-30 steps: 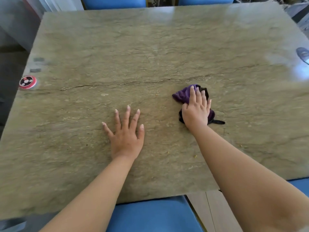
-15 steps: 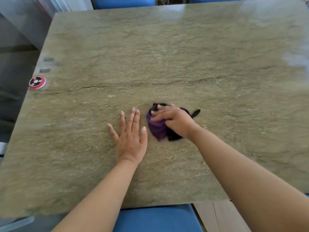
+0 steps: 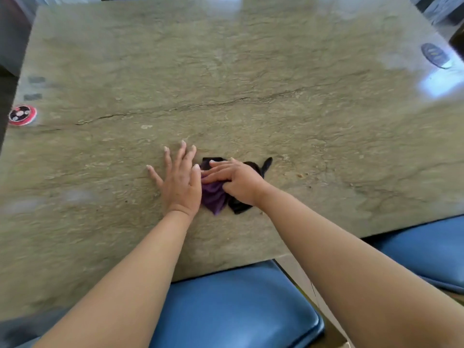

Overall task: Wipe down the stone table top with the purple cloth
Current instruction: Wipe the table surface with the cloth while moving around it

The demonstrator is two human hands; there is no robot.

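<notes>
Since the earlier frames the right hand (image 3: 238,182) has dragged the purple cloth (image 3: 213,197) leftward across the stone, from right of centre to a spot touching the left hand (image 3: 180,179), which has stayed flat in about the same place.

Greenish-brown stone with a rough, veined grain makes up the table (image 3: 251,84); one long dark crack (image 3: 200,105) runs across it from left to right, and pale glare lies over the far right corner. Dark floor shows past the left edge.

Two blue padded seats are tucked at the near side, one (image 3: 233,310) below the arms and another (image 3: 426,247) at the right. One round red and black disc (image 3: 22,114) sits at the left edge, and one dark oval object (image 3: 435,55) lies near the far right edge, too blurred to identify. Two small grey marks (image 3: 35,87) sit beyond the disc.

Palm down, the left hand rests on the stone with fingers spread wide, holding nothing, its thumb side against the cloth. The right hand presses down on the bunched cloth, fingers extended toward the left hand and lying over the fabric. Purple fabric shows between the two hands, and a black part (image 3: 261,167) of it trails out to the right of the right hand.
</notes>
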